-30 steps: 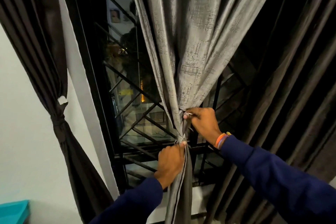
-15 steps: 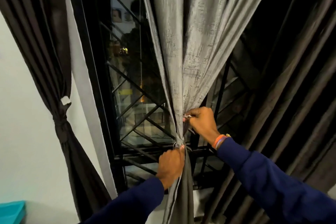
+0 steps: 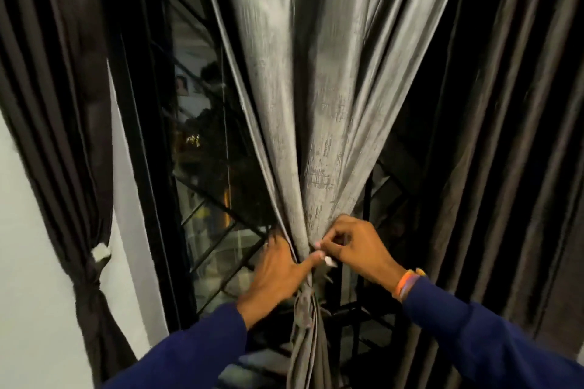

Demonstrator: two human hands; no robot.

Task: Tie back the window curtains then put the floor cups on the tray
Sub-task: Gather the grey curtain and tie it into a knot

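At window: grey curtain point(image 3: 319, 123) soft, slick, bunches easily; take hold at gathered waist. Left hand point(image 3: 278, 275) clasps bunch; right hand point(image 3: 357, 249) pinches tie there.

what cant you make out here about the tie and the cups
- Tie on the grey curtain: head view, covered by the left hand and right hand.
- Left fingers: motion-blurred, behind the fabric.
- Cups, tray, floor: outside the frame.
- Curtain hem: cut off by the bottom edge.
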